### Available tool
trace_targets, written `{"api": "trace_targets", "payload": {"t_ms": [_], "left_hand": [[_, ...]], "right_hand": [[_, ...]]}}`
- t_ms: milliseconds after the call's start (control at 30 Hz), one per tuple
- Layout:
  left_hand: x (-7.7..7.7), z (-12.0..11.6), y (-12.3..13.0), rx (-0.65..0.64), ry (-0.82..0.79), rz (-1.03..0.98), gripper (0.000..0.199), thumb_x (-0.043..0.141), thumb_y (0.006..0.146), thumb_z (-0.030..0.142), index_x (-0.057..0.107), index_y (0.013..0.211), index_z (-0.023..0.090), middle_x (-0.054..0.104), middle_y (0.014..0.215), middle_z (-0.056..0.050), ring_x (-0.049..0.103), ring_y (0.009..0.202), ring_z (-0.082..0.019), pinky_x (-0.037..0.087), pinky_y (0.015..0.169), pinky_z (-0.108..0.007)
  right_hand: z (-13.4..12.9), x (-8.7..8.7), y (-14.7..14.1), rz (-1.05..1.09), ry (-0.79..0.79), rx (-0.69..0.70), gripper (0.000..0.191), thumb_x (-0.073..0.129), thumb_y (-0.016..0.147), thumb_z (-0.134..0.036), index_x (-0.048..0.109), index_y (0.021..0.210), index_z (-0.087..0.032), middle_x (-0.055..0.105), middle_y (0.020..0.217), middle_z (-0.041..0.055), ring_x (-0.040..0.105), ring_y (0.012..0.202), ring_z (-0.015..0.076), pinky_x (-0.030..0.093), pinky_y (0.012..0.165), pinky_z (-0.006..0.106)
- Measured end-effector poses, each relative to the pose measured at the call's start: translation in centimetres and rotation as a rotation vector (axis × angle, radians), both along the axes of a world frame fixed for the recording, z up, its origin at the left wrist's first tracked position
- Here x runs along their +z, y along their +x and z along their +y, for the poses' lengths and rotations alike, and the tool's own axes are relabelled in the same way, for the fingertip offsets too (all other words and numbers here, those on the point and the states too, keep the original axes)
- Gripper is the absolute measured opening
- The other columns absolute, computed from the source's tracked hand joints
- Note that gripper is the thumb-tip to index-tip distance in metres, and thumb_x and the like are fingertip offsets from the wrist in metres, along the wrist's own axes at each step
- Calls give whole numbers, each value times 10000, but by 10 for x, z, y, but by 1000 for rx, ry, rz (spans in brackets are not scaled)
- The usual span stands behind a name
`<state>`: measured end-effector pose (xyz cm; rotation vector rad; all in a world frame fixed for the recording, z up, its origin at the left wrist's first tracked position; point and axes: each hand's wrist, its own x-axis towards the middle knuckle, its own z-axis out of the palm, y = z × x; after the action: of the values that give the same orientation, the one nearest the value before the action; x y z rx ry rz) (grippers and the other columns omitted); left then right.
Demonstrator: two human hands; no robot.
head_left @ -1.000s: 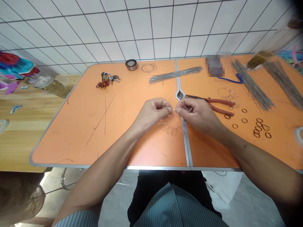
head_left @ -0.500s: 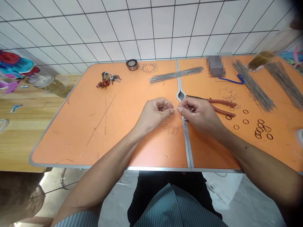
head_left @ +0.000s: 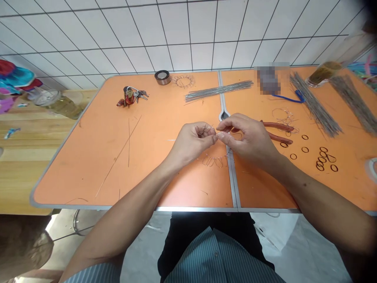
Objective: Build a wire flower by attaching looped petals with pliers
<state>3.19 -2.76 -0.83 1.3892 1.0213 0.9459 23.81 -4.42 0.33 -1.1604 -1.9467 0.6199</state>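
A white tiled wall (head_left: 203,23) backs an orange table (head_left: 173,112), split by a grey-edged seam. Across the seam lies a bundle of silver wires (head_left: 218,91); two greyer wire bundles (head_left: 315,105) lean diagonally at the right. Red-handled pliers (head_left: 278,126) lie partly hidden behind the right hand (head_left: 250,137), whose thumb and forefinger stand slightly parted, tips meeting the other hand's; whether they grip anything I cannot tell. The left hand (head_left: 191,141) is curled, thumb and forefinger pinched closed. Beside the pale bundles, a grey item (head_left: 267,80) is pixelated, any lettering unreadable. Keys (head_left: 140,95) sit near a tape roll (head_left: 162,78), its print too small to read. A looped wire piece (head_left: 214,159) lies just below the hands, dark rings (head_left: 321,160) well to the right. The thin wire (head_left: 217,134) is at the left fingertips, above the table.
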Motion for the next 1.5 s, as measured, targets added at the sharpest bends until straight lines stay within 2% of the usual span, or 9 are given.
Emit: {"api": "trace_targets", "payload": {"t_ms": [233,600,767,900,1067,1267,1500], "left_hand": [[-3,-4,4,-18,12,14,255,883,795,292,667,704,192,621,684,2,482,627,-111,364,586,-280],[-5,-9,8,-8,34,-12,255,877,791,286,652,712,195,645,707,-6,532,659,-119,418,611,-276],[-3,-4,6,1,-28,-37,217,879,794,290,697,729,192,646,683,2,547,622,-112,420,588,-268],[0,0,1,23,-52,-105,260,941,765,336,725,753,191,691,718,-4,591,632,-112,494,623,-267],[3,0,-3,30,-67,-107,324,891,865,471,745,789,192,769,810,-43,661,675,-126,565,690,-278],[5,0,-4,39,-71,-75,226,822,888,369,752,772,188,769,805,-40,670,686,-127,569,703,-275],[5,0,-4,17,-82,-66,107,788,840,249,755,762,184,757,780,-32,670,702,-127,560,700,-269]], "right_hand": [[4,1,-2,134,-223,21,124,750,978,-318,740,903,-219,744,835,14,631,759,172,466,704,328],[1,7,-13,235,-336,-16,90,729,903,-230,654,854,-232,747,785,15,672,721,176,499,663,326],[3,8,-4,129,-310,-9,89,742,948,-304,736,924,-219,751,819,21,649,745,174,473,672,328],[0,11,2,35,-270,-31,112,731,961,-297,755,891,-213,713,778,16,616,737,176,441,668,342],[-3,13,0,23,-277,-40,133,697,954,-257,717,827,-220,633,694,-1,567,688,170,399,632,343],[-3,14,-1,21,-279,-59,136,704,948,-236,703,812,-230,657,697,7,589,694,182,416,637,349],[-3,16,-1,7,-264,-62,152,702,943,-206,692,792,-224,635,686,-5,566,664,165,394,633,351]]}}
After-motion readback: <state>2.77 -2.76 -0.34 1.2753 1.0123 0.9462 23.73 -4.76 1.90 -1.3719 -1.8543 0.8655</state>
